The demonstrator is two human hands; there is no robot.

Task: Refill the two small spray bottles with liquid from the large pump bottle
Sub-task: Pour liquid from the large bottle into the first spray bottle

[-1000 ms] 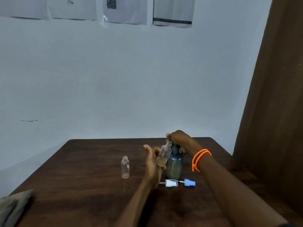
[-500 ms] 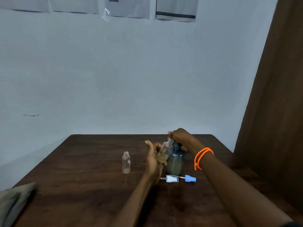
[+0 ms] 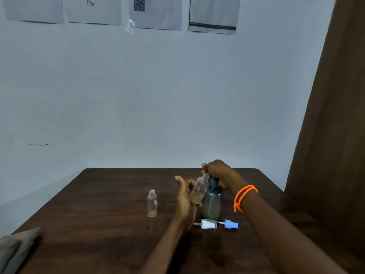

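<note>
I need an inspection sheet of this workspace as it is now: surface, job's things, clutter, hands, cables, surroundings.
Surface: dark wooden table.
Job's things: large pump bottle upright; tilted spray bottle, partly filled, at its spout; empty spray bottle upright, uncapped; white spray cap and blue spray cap lying on the table.
Clutter: grey cloth at the left edge.
Hands: left hand holds the tilted bottle; right hand grips the pump head.
Cables: nothing seen.
Surroundings: papers on wall; brown curtain.
</note>
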